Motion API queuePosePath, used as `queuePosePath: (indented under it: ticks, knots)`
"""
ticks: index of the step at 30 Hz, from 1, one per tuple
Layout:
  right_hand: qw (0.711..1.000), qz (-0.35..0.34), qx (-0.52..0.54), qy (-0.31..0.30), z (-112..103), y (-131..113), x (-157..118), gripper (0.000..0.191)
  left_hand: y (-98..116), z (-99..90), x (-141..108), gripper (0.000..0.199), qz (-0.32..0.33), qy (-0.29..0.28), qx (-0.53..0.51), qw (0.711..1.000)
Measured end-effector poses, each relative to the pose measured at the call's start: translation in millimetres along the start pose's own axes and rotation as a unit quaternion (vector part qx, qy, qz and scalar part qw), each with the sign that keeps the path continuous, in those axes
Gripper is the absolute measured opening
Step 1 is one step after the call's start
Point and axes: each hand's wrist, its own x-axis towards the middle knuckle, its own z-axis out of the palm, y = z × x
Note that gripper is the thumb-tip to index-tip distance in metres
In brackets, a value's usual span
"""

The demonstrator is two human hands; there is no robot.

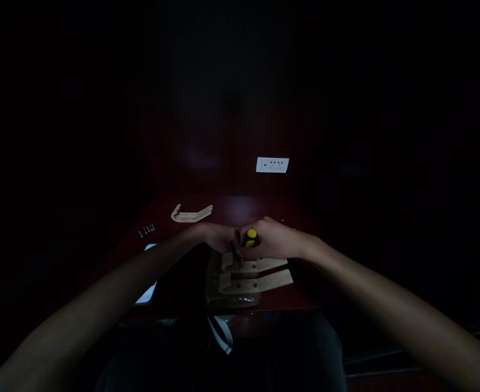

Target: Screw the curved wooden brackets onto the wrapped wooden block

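Two curved wooden pcs (270,282) lie near on wrapped block (232,300), prob. for support. R hand (278,241) wraps yellow-black handle (251,237), end up, prob. for control; L hand (219,238) fingers bunched alongside, can't tell if gripping. Third pc (190,216) far left.

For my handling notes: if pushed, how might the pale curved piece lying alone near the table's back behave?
The pale curved piece looks like wood, so it is probably stiff. Its slim profile suggests it is light. Both ends turn upward, so it may rock.
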Motion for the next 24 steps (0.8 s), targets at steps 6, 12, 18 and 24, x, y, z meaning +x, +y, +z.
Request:
queuePosePath:
  ticks: [6, 12, 18, 24]
  knots:
    - [1.0, 0.005, -0.025, -0.005, 0.1, -3.3, -1.0, 0.015, -1.3, -4.0, 2.3, 0.034, -0.023, -0.022, 0.029, 0.999]
    - [0.999, 0.01, -0.045, -0.009, -0.2, -5.3, -2.8, 0.016, -2.4, -5.7, 4.1, 0.032, -0.029, -0.025, 0.051, 0.998]
    - [0.999, 0.016, -0.045, -0.009, -0.2, -6.5, 0.8, 0.018, 7.5, -6.2, 3.1, 0.039, -0.06, -0.018, 0.055, 0.997]
    - [0.998, 0.04, -0.025, -0.031, -3.6, -10.8, 1.6, 0.02, 17.4, -6.7, 0.5, 0.035, -0.067, -0.015, 0.064, 0.996]
